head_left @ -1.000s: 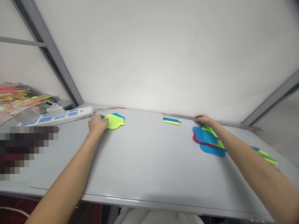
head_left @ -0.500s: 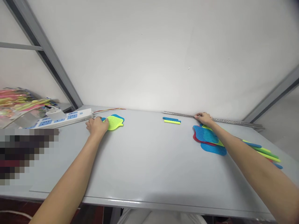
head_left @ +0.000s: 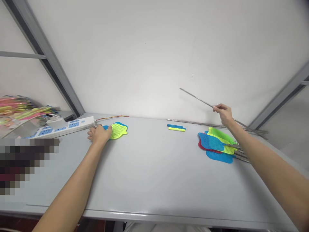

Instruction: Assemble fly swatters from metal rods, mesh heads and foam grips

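Note:
My right hand (head_left: pixel 223 114) is raised above the table, its fingers pinching a thin metal rod (head_left: pixel 196 97) that points up and to the left. My left hand (head_left: pixel 99 133) lies at the far left of the table with its fingers apart, the thumb against a yellow-green fly swatter head (head_left: pixel 118 131). Blue swatter head (head_left: pixel 122 124) shows behind that one, partly covered. Below my right hand is a pile of fly swatters with blue (head_left: pixel 211 141), red and green heads; my forearm hides most of their handles.
More metal rods (head_left: pixel 193 122) lie along the wall. Blue (head_left: pixel 175 126) and yellow (head_left: pixel 176 129) handle sleeves rest at the back middle. A white power strip (head_left: pixel 82 122) with plugs and wires lies at the left, near bagged colourful items (head_left: pixel 21 109).
My right hand has lifted one metal rod from the bundle by the wall and moved right and up with it. My left hand has stayed by the swatter heads, its fingers slightly more spread.

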Motion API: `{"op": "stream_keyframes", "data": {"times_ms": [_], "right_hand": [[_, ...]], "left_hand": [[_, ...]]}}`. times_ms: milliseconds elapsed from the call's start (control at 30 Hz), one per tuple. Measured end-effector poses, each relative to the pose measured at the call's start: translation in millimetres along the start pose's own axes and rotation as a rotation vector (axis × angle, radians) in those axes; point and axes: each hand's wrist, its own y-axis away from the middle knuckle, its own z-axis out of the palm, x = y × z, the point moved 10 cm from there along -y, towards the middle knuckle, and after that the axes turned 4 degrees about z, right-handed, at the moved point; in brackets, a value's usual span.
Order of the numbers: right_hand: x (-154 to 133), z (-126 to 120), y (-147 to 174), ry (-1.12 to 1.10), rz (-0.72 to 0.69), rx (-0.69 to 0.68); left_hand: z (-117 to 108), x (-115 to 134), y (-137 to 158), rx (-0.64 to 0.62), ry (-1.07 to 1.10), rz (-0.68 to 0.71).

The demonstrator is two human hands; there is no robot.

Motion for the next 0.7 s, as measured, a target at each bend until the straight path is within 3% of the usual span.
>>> {"op": "stream_keyframes", "data": {"times_ms": [167, 267, 400, 533, 700], "right_hand": [[-72, -10, -3, -0.085, -0.132, -0.063], [-115, -4, 6, -0.041, -0.163, -0.172], [-159, 28, 34, 0.306, -0.185, -0.42], [-179, 55, 63, 0.474, -0.198, -0.572], [-165, 91, 111, 0.413, -0.104, -0.826]], "left_hand": [[-6, 6, 4, 0.012, 0.019, 0.001], [-14, 14, 9, 0.067, 0.049, 0.025], [-23, 26, 17, 0.154, 0.102, 0.076], [-28, 51, 32, 0.234, 0.205, 0.257], [-43, 100, 87, 0.382, 0.384, 0.624]]}}
